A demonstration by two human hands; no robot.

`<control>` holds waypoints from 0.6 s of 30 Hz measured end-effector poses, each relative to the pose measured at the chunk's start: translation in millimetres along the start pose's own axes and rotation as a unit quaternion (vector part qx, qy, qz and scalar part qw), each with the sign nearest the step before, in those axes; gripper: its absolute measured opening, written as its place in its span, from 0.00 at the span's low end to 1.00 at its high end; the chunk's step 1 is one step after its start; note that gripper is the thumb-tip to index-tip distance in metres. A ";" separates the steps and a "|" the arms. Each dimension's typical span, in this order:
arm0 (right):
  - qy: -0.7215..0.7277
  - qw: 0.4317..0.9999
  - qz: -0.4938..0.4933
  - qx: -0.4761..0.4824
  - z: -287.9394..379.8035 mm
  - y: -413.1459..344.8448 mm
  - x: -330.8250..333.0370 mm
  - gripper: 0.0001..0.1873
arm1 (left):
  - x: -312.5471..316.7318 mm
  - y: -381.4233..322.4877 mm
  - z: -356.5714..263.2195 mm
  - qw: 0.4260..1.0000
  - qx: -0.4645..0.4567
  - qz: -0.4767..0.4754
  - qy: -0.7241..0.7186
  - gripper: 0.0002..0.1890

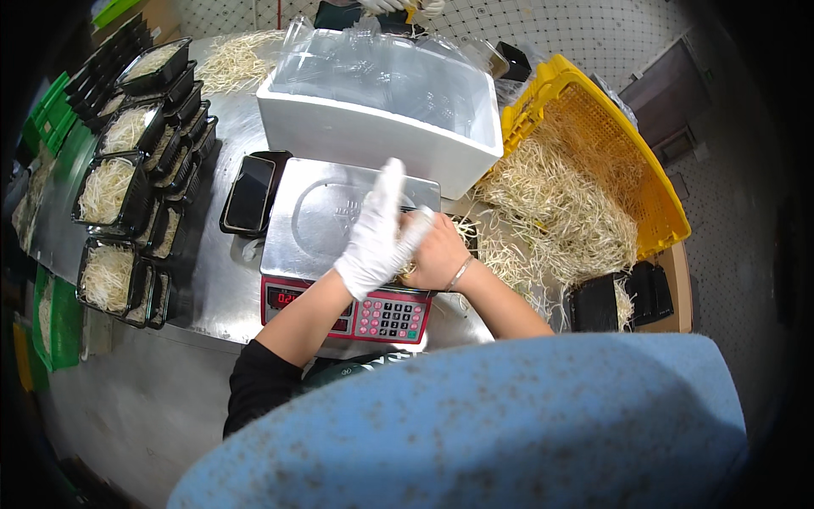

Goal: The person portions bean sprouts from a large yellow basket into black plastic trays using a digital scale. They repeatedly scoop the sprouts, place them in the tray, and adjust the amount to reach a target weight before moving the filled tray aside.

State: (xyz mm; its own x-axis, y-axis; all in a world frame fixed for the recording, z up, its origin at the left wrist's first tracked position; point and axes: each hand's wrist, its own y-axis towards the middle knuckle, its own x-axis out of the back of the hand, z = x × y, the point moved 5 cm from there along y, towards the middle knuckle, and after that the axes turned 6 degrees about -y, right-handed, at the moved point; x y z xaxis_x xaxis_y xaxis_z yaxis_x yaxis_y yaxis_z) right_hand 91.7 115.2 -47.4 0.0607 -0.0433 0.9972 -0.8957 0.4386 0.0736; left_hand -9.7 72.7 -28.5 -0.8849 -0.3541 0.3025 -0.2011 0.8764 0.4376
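My left hand (379, 232) wears a white glove and is raised over the scale, slightly blurred, its thumb apart from its fingers. I see nothing held in it. Beside it, my bare right hand (437, 253) is down in bean sprouts at a black plastic tray (471, 237) on the scale's right side. Its fingers are mostly hidden, so its grip cannot be told. The digital scale has a bare steel platform (315, 216) and a red keypad panel (391, 319) with a lit display. Left of the platform, a smartphone (250, 193) rests in a black tray.
Stacked black trays of bean sprouts (107, 191) line the left. A white foam box (375, 127) holding clear plastic stands behind the scale. At right, a tipped yellow crate (655, 191) spills a sprout heap (566, 203). Another person's gloved hands (400, 6) show at the top.
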 end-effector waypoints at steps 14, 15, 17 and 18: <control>0.059 0.997 -0.046 0.003 -51.3 -52.2 17.1 0.37 | -29.4 0.2 -18.9 0.867 0.025 0.296 0.399 0.46; 0.070 0.996 -0.048 -0.013 -53.6 -56.6 22.5 0.38 | -27.8 4.7 -28.8 0.862 0.012 0.285 0.418 0.46; 0.091 0.994 -0.056 -0.029 -59.0 -61.4 40.6 0.40 | -18.2 1.4 -31.9 0.894 -0.034 0.223 0.388 0.44; 0.109 0.993 -0.042 -0.034 -62.1 -66.3 47.1 0.40 | -6.2 -2.3 -33.0 0.921 -0.034 0.194 0.335 0.42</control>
State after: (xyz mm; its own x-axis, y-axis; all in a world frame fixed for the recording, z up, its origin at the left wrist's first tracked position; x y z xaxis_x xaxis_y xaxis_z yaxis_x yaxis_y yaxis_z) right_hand 181.3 139.8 -4.5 0.2349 0.1103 0.9657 -0.8516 0.5024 0.1498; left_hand 10.0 62.1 -3.5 -0.4219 -0.1607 0.8923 0.1231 0.9649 0.2320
